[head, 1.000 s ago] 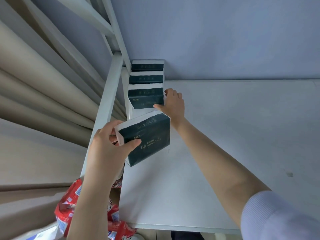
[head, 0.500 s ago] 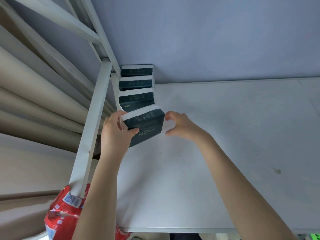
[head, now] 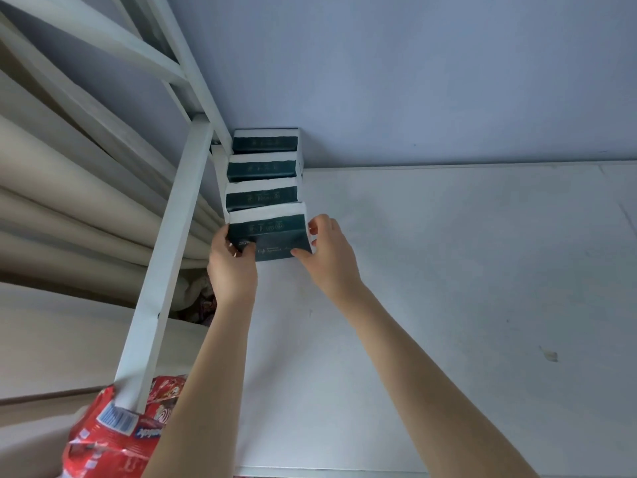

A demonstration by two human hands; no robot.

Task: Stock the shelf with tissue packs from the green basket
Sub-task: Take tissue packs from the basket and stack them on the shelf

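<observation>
The left grip (head: pixel 232 267) and the right grip (head: pixel 327 257) each hold a side of the dark green, white-topped tissue pack (head: pixel 275 232), standing on the white shelf (head: pixel 448 305) just before three matching packs (head: pixel 262 167).

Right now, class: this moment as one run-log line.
dark green tissue pack: front of row | left hand: holds it | right hand: holds it | white shelf: three packs behind

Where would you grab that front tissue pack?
Probably by its two narrow side faces, reaching from the front. The front tissue pack stands against the row behind, so those faces are free; left hand and right hand hold it there.
</observation>
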